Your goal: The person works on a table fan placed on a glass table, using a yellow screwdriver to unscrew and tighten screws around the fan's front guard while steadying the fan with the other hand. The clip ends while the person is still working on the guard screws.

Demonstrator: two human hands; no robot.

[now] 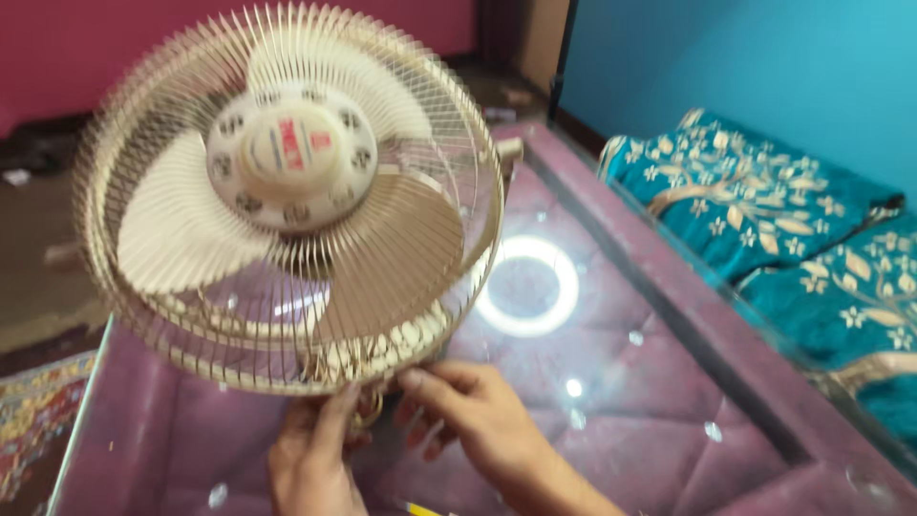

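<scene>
I hold a cream table fan [287, 191] above the glass-topped purple table [669, 382], my left hand [310, 459] and right hand [468, 411] pinching its grille's lower rim; freeing that rim clip likely needs a steadier grip.

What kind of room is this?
Probably a room in a home. A fan is held over a glass-topped table, with teal embroidered cushions beside it and a patterned rug on the floor.
</scene>
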